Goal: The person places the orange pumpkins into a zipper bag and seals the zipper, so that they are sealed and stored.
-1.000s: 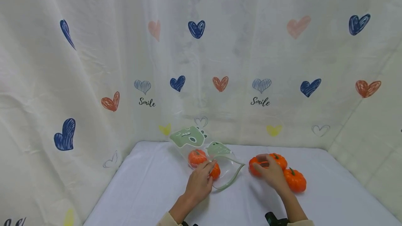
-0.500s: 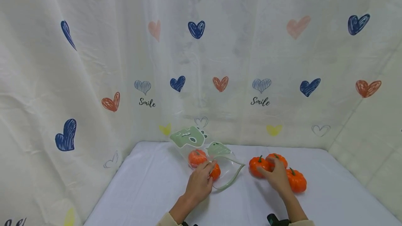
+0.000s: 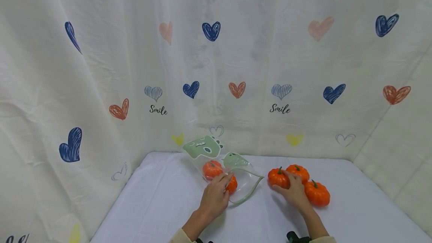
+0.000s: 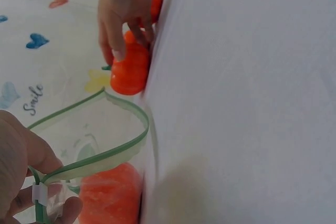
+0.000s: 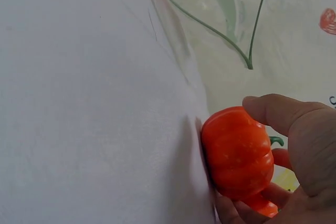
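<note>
Right hand (image 3: 294,191) now lower on pumpkin (image 3: 278,177), white tablecloth (image 3: 162,201), heart curtain (image 3: 101,66)

White cloth (image 3: 158,198) covers the table, lightly creased, filling the near and middle ground. Cream curtain (image 3: 101,66) hangs behind and along the left, wrapping round to the right side; folds run top to bottom. Printed on it: hearts in navy, orange, pale pink, yellow and outline, plus the word "Smile" (image 3: 279,109) in black script. Light is soft and even, with faint shadows.
</note>
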Tool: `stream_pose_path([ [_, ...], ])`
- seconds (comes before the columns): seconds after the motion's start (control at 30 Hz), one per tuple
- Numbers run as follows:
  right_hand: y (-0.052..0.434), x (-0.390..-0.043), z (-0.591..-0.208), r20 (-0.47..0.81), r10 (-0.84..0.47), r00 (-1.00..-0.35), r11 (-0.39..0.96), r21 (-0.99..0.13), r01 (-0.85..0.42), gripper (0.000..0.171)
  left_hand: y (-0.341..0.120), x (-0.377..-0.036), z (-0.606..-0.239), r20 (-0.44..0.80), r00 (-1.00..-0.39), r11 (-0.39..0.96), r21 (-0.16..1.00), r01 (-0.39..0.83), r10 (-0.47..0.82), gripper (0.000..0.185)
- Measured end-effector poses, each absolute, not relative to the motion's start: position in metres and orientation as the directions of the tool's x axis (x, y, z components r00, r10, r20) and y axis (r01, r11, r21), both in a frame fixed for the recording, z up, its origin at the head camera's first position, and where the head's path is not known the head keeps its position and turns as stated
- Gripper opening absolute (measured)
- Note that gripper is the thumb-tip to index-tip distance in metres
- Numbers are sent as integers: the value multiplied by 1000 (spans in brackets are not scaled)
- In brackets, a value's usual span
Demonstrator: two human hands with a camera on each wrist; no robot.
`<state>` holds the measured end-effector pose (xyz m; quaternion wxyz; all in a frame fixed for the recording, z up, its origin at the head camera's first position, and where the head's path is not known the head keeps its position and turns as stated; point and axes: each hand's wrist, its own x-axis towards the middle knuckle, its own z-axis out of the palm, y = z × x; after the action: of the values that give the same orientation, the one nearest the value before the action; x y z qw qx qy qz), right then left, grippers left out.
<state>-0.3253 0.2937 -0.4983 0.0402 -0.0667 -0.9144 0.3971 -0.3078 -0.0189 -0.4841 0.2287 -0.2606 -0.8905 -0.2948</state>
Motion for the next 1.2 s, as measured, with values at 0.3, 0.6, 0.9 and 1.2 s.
stream_pose_path([
  [0.3, 293, -326, -497, 27, 129, -991, 662, -746, 66, 85, -19, -307, -483, 556, -765, 692, 411, 594, 326, 61],
  [0.6, 293, -326, -496, 40, 127, -991, 651, -758, 53, 75, -19, -307, -482, 554, -769, 690, 420, 590, 320, 62],
  [0.9, 295, -327, -498, 66, 127, -990, 648, -761, 32, 73, -20, -309, -483, 563, -762, 691, 412, 594, 319, 60],
  [1.2, 299, -326, -497, 84, 121, -989, 650, -760, 15, 73, -20, -310, -483, 563, -764, 693, 413, 591, 316, 60],
])
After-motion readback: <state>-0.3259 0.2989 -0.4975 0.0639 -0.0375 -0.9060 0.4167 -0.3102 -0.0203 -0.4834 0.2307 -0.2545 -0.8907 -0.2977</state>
